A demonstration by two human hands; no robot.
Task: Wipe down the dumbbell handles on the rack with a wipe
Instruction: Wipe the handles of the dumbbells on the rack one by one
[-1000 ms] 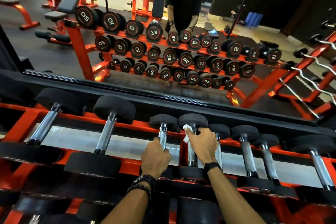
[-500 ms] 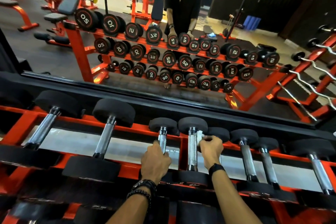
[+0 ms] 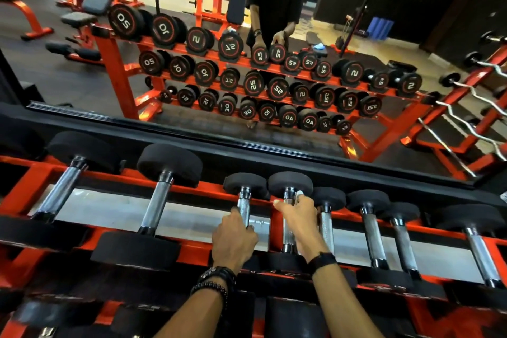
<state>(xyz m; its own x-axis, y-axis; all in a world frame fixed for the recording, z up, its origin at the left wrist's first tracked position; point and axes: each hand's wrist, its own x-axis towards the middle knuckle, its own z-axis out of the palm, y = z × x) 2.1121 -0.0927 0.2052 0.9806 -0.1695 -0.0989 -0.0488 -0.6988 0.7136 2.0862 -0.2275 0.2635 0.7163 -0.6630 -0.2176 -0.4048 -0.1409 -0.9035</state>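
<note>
On rack [image 3: 192, 251], knurled chrome handle [image 3: 288, 230], white wipe [image 3: 300, 194].

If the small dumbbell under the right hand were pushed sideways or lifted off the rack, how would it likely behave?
The dumbbell would probably feel heavy for its size, given its solid black heads and steel handle. Its round heads suggest it could roll on a flat floor, though the orange rack appears to cradle it. The knurled handle under the right hand should resist slipping.
</note>
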